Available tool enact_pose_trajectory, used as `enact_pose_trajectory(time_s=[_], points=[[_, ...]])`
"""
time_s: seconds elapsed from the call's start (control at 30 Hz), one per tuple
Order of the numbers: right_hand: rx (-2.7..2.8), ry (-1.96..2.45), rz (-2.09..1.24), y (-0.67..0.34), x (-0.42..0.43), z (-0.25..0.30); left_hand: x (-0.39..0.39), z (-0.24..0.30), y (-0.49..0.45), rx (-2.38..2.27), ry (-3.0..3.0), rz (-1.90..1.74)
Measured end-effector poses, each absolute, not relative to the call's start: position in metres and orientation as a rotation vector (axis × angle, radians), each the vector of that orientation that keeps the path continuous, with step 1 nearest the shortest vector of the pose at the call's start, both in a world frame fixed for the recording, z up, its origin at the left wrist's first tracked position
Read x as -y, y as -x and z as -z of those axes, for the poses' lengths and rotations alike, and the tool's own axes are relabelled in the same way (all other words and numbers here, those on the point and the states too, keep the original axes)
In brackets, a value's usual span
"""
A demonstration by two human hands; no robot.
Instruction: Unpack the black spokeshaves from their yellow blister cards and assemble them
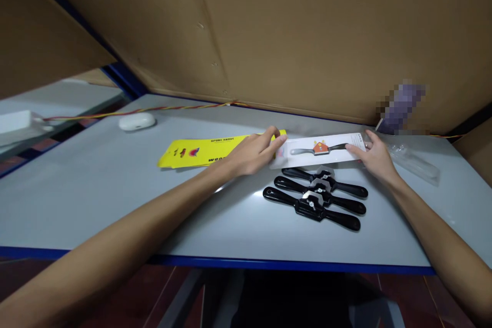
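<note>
A white printed card (286,160) with a picture of a spokeshave spans the gap between my hands. My right hand (378,158) grips its right end, thumb on the front. My left hand (253,152) is closed at its left end, thumb and forefinger bent together; the exact contact is partly hidden. Beneath and left of that hand lie yellow spokeshave cards (200,152), seemingly stacked. Three black spokeshaves with metal blades lie just in front of the white card: a near one (309,209), a middle one (348,203) and a far one (351,188).
Clear plastic packaging (417,164) lies right of my right hand. A white rounded case (137,121) sits at the back left, near a red and yellow cable (172,108). Cardboard panels (288,36) rise behind the grey table (96,195). A blurred purple object (403,107) stands at the back right.
</note>
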State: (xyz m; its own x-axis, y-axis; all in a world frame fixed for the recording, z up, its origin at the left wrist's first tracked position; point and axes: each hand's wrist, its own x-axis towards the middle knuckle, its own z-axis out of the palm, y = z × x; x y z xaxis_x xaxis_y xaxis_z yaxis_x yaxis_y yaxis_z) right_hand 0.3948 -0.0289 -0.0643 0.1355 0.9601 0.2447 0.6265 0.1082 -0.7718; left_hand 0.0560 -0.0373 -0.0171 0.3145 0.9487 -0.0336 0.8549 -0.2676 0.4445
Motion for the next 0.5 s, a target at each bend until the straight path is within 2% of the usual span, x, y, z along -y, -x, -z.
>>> enact_pose_trajectory(time_s=[0.2, 0.5], points=[[1.415, 1.447, -0.803, -0.385, 0.032, 0.061, 0.041, 0.021, -0.060, -1.588, -2.315, -0.323], [1.302, 1.409, -0.837, -0.389, 0.028, 0.055, 0.029, 0.025, -0.053, -1.633, -2.343, -0.375]])
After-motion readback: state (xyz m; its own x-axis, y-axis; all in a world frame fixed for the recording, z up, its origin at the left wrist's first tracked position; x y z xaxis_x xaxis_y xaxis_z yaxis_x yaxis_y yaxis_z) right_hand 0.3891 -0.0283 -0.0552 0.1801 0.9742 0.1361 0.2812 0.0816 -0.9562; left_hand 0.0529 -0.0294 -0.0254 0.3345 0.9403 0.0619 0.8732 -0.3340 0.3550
